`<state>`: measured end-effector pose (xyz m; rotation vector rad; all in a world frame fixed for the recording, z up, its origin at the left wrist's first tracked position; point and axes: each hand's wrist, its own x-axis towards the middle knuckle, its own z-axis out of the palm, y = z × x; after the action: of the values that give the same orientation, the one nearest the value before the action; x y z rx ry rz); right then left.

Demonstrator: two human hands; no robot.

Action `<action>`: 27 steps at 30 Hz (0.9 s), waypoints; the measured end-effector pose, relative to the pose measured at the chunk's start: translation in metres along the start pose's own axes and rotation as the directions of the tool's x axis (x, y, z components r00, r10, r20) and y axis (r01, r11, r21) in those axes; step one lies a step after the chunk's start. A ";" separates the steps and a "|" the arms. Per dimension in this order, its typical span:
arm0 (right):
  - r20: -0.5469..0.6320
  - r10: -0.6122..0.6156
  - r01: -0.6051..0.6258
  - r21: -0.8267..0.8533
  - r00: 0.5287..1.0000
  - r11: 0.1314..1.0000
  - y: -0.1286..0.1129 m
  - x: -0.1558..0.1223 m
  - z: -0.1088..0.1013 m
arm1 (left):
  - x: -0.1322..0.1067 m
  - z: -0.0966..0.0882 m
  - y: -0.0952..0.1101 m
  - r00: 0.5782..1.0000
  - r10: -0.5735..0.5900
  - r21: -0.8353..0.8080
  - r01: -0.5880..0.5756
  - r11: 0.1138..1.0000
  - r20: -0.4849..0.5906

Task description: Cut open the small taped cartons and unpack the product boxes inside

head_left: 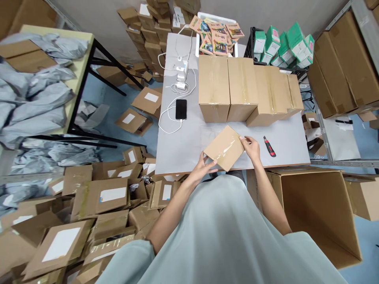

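Observation:
A small cardboard box (pixel 224 146) with clear tape across its face is tilted between my two hands at the table's front edge. My left hand (pixel 204 165) grips its lower left corner, with the thumb along the near edge. At the upper right corner, my right hand (pixel 250 147) pinches the box with thumb and fingers. To the right of that hand a red and black utility knife (pixel 269 146) lies on the grey table (pixel 290 144). Just beyond the held box stands a row of taped cartons (pixel 213 85).
A phone (pixel 181 109) on a charging cable lies at the table's left. Behind the cartons are a white bin (pixel 199 35) of printed packets and a black crate (pixel 251 43) of green-white boxes. A large open carton (pixel 316 213) stands at right; many cardboard boxes (pixel 112 195) heap at left.

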<state>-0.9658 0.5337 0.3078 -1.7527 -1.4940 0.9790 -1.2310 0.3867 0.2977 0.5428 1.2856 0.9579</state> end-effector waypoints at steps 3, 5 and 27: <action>-0.031 -0.091 0.089 -0.067 0.995 0.994 -0.016 0.028 0.005 | -0.009 0.002 -0.016 0.994 -0.015 0.021 0.013 1.000 0.106; -0.017 -0.150 0.149 -0.069 0.989 0.986 -0.027 0.042 0.015 | -0.010 -0.003 -0.024 0.991 -0.021 0.043 0.015 0.999 0.132; 0.016 -0.032 0.029 0.197 0.999 0.980 0.064 0.039 -0.085 | 0.123 0.036 -0.028 1.000 -0.011 0.157 0.015 0.987 -0.025</action>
<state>-0.8575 0.5623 0.2937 -1.5800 -1.3808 1.0909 -1.1895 0.4806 0.2165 0.6462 1.3922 0.8587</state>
